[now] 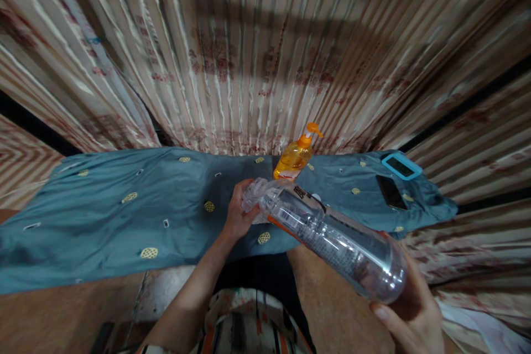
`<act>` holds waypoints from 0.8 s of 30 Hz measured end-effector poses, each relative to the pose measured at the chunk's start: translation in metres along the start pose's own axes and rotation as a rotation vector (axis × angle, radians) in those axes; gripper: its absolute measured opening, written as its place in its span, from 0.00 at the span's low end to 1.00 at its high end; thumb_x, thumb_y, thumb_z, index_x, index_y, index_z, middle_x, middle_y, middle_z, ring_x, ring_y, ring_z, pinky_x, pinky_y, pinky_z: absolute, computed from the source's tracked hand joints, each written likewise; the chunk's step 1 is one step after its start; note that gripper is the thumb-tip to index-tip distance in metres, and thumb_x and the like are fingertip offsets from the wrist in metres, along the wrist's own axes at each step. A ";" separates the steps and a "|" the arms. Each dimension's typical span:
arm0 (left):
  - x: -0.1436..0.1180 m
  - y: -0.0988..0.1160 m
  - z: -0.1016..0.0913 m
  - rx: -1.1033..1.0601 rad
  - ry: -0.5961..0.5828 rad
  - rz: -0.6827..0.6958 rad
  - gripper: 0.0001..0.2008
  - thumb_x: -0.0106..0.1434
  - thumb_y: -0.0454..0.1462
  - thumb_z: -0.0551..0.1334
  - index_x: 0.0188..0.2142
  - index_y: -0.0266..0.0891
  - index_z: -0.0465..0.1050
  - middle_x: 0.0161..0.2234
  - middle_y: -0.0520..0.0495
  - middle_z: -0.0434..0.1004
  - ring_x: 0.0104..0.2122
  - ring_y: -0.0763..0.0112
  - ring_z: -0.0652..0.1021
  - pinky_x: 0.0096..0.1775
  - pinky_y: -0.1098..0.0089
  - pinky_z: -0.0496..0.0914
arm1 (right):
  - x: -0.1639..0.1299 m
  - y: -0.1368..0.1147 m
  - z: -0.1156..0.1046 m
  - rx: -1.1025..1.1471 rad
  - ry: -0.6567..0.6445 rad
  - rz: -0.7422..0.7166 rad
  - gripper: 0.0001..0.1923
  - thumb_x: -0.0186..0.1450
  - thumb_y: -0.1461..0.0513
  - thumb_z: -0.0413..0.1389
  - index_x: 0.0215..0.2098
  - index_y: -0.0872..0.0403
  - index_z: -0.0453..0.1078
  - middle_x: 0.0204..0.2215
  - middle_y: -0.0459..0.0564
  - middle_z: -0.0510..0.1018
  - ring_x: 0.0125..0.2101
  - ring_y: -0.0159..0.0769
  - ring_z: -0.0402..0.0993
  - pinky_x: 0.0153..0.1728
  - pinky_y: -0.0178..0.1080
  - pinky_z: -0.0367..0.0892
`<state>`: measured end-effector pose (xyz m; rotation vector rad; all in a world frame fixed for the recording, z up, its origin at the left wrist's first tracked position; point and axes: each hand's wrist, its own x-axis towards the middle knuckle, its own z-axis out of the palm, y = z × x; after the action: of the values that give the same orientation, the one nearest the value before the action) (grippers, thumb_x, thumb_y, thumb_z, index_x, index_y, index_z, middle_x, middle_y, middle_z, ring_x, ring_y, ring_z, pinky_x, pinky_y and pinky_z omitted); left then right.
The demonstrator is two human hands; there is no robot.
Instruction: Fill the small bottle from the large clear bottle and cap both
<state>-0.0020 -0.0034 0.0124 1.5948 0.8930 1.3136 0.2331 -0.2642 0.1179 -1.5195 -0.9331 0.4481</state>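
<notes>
A large clear plastic bottle point(332, 232) with printed label text is held tilted over the table, its base toward me on the right. My right hand point(410, 310) is wrapped round the base end. At the neck end, my left hand point(239, 213) is closed on a small clear plastic container point(254, 193), which meets the bottle's mouth; how the two join is hard to make out. Behind the neck stands a pump bottle point(292, 159) of orange-yellow liquid with an orange pump head, its lower part hidden by the large bottle.
A blue-green patterned cloth point(103, 221) covers the narrow table. At its right end lie a dark phone point(391, 192) and a blue-framed device point(401, 166). A small white round thing point(316, 197) shows behind the bottle. Pleated curtains point(265, 55) hang close behind and at both sides.
</notes>
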 end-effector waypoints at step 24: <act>0.000 0.002 0.000 0.008 0.006 0.014 0.31 0.63 0.50 0.72 0.61 0.43 0.70 0.57 0.39 0.77 0.58 0.49 0.79 0.62 0.51 0.73 | 0.001 -0.011 0.005 0.024 0.030 0.047 0.50 0.55 0.45 0.78 0.70 0.48 0.71 0.62 0.57 0.82 0.57 0.55 0.83 0.48 0.41 0.80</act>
<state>-0.0019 -0.0044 0.0141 1.6069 0.8936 1.3263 0.2263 -0.2608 0.1274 -1.5247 -0.8669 0.4678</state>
